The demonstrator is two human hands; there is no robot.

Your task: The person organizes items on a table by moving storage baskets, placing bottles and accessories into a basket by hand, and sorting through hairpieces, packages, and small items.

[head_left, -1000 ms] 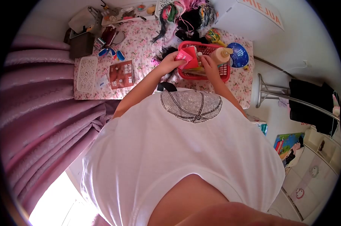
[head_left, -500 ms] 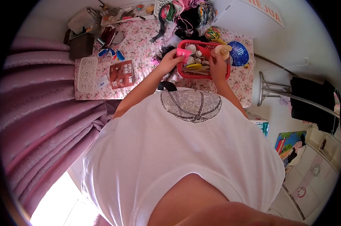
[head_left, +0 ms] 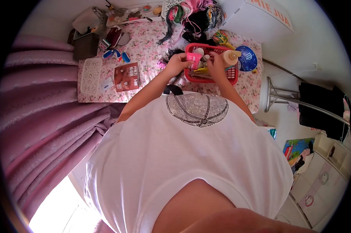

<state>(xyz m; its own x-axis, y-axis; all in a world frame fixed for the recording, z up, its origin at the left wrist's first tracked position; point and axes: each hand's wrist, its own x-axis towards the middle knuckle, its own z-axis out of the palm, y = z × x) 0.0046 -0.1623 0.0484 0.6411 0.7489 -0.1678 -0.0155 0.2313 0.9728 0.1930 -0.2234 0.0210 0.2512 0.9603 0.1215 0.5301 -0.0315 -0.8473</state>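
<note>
Pink packet [head_left: 194, 59] pinched between thumb and fingers of the left hand [head_left: 177, 64], up over the left end of the red plastic basket [head_left: 195, 80]! That basket sits on the right half of the flowered surface [head_left: 150, 42], and here's the change: the right hand [head_left: 216, 65], half a second ago up against the beige pump bottle [head_left: 230, 57], is now back over the basket's middle, beside the white-capped bottle [head_left: 206, 58]. Its fingers are drawn in narrow; whether they grip anything, I can't tell from here. So the handling seems to have swung back to the small contents, the packet staying in the left grasp. Blue disc [head_left: 247, 58] between basket and the surface's right edge.
</note>
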